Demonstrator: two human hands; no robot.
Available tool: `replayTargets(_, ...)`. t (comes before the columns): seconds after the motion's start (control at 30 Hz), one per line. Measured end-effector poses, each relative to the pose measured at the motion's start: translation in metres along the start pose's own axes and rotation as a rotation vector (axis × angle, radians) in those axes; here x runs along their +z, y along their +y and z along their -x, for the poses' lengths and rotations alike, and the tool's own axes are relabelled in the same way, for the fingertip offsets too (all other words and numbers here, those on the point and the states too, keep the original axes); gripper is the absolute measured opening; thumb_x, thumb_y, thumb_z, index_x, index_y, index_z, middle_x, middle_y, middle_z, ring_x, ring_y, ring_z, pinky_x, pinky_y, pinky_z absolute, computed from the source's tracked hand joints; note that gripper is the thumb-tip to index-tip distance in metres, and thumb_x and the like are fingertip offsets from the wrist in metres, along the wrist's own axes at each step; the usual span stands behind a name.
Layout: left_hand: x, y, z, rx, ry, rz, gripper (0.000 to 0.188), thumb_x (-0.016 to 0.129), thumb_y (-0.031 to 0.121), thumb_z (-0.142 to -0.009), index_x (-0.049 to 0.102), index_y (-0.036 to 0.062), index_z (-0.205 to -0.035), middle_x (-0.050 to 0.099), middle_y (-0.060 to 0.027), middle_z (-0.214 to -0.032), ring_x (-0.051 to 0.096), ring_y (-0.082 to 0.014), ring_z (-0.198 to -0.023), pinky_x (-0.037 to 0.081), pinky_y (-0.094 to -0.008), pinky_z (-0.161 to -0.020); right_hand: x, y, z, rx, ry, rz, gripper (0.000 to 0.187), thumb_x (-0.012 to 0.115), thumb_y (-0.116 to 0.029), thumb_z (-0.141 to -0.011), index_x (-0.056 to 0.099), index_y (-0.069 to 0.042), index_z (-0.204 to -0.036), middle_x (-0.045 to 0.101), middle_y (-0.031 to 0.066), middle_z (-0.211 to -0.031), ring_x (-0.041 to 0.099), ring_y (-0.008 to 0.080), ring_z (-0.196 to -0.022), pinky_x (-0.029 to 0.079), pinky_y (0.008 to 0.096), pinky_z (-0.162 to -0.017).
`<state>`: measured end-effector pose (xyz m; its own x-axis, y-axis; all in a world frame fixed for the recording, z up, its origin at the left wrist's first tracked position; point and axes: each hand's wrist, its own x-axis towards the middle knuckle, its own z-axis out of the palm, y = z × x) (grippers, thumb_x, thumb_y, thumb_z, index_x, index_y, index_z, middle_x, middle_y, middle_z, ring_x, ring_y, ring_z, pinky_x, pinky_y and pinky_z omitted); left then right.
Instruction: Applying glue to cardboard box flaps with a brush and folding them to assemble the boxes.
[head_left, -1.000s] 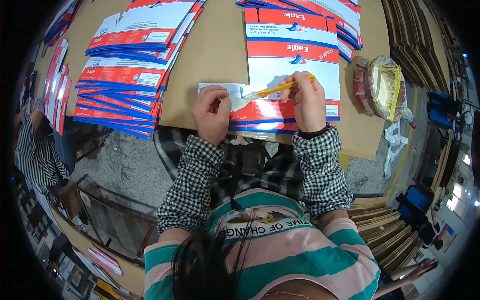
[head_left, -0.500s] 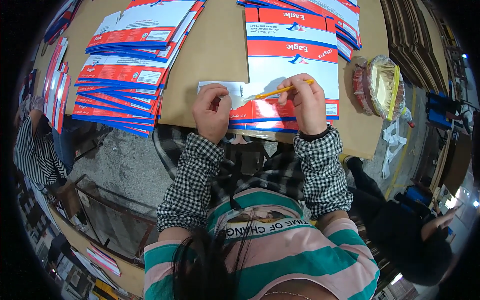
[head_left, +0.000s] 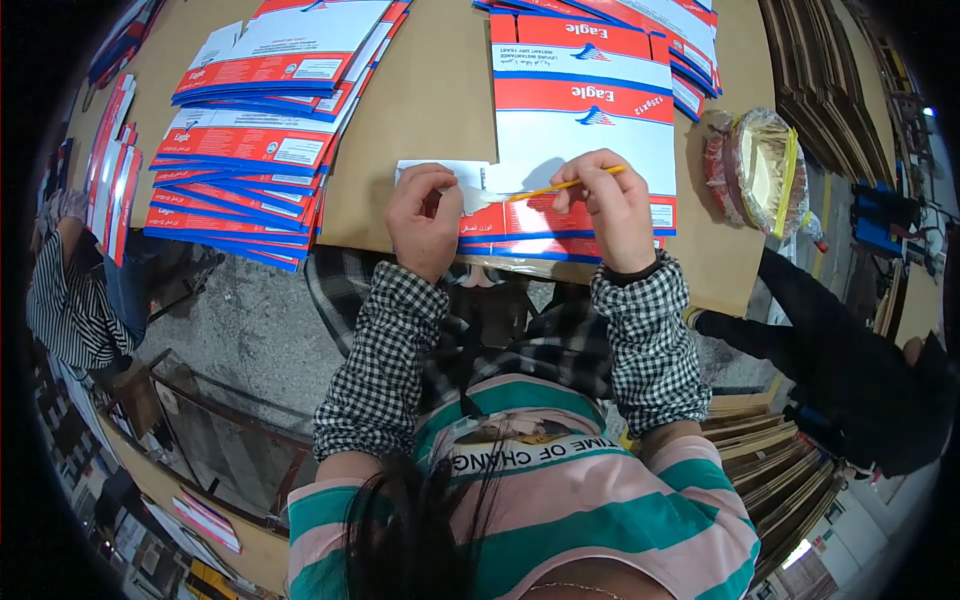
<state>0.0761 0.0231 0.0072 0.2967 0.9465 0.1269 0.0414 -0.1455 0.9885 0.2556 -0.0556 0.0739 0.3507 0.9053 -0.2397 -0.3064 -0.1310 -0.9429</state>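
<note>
In front of me lies a flat printed carton (head_left: 590, 135) in red, white and blue, with a white flap (head_left: 436, 170) at its near left. My left hand (head_left: 425, 220) is closed in a pinch on a small whitish, translucent piece (head_left: 474, 200) over the carton's near edge. A thin yellow-handled brush (head_left: 556, 187) is held between the fingers of my right hand (head_left: 610, 210). Its pale tip points left and meets the whitish piece, or lies just over it; I cannot tell which.
Stacks of flat cartons (head_left: 245, 150) spread over the table's left; more cartons (head_left: 690, 50) lie at the far right. A plastic-wrapped bowl (head_left: 765, 170) of cream-coloured paste stands near the table's right edge. A person in dark clothes (head_left: 850, 350) is at the right, another in stripes (head_left: 75, 290) at the left.
My right hand has shifted slightly and the brush lies flatter, its tip a little further right. My left hand stays in place. The person at the right has moved.
</note>
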Motion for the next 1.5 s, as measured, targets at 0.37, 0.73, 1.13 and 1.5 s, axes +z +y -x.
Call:
replayTargets(0.37, 0.000, 0.002, -0.001, 0.027, 0.000, -0.034, 0.005, 0.056, -0.002, -0.074, 0.057, -0.0030, -0.079, 0.056, -0.0060, -0.087, 0.053, -0.0099, -0.067, 0.044, -0.0205, -0.058, 0.000, -0.001, 0.004, -0.095, 0.055, 0.021, 0.015, 0.044, -0.009, -0.088, 0.053, 0.002, -0.083, 0.060, 0.0100, -0.084, 0.057, 0.0126, -0.069, 0.047, 0.0244, -0.066)
replayTargets(0.73, 0.000, 0.002, 0.000, -0.001, -0.009, -0.017, 0.005, 0.056, -0.002, -0.074, 0.056, -0.0027, -0.079, 0.055, -0.0055, -0.087, 0.053, -0.0092, -0.067, 0.044, -0.0201, -0.057, 0.006, -0.003, 0.008, -0.121, 0.035, 0.023, 0.014, 0.046, -0.008, -0.086, 0.054, 0.003, -0.081, 0.060, 0.0095, -0.081, 0.056, 0.0116, -0.068, 0.047, 0.0241, -0.065)
replayTargets(1.13, 0.000, 0.002, -0.001, 0.037, -0.011, -0.036, 0.006, 0.056, -0.003, -0.074, 0.056, -0.0022, -0.080, 0.054, -0.0052, -0.087, 0.053, -0.0092, -0.065, 0.044, -0.0204, -0.057, 0.001, -0.002, 0.011, -0.084, -0.045, 0.110, 0.013, 0.044, -0.006, -0.086, 0.053, 0.003, -0.083, 0.060, 0.0095, -0.080, 0.057, 0.0129, -0.069, 0.047, 0.0255, -0.066)
replayTargets(1.5, 0.001, 0.003, 0.000, 0.014, -0.019, -0.040, 0.006, 0.056, -0.003, -0.074, 0.056, -0.0025, -0.080, 0.054, -0.0053, -0.088, 0.053, -0.0089, -0.065, 0.045, -0.0201, -0.056, 0.002, -0.004, 0.012, -0.138, 0.044, 0.048, 0.014, 0.045, -0.006, -0.085, 0.055, 0.003, -0.082, 0.060, 0.0085, -0.081, 0.057, 0.0124, -0.070, 0.047, 0.0249, -0.068)
